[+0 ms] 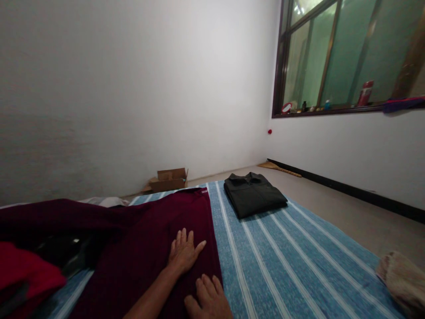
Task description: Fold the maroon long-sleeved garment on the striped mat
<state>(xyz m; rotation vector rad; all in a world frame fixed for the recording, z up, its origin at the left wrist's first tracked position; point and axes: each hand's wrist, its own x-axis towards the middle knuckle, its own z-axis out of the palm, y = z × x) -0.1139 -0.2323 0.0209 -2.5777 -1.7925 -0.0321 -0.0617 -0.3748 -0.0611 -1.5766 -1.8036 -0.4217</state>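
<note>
A dark maroon garment [149,230] lies spread on a blue striped bed sheet [285,261]. My left hand [183,253] rests flat on it, fingers stretched out and together, near the garment's right edge. My right hand [208,300] lies at the bottom edge of the view, also on the maroon cloth, fingers extended and slightly bent; part of it is cut off. Neither hand holds anything. A dark folded shirt [253,193] sits farther away on the sheet, beyond both hands.
A red cloth [26,274] and dark items are piled at the left. A beige cloth [403,281] lies at the right edge. A cardboard box [171,179] stands by the far wall. A broom [279,168] lies on the floor under the window sill [332,110].
</note>
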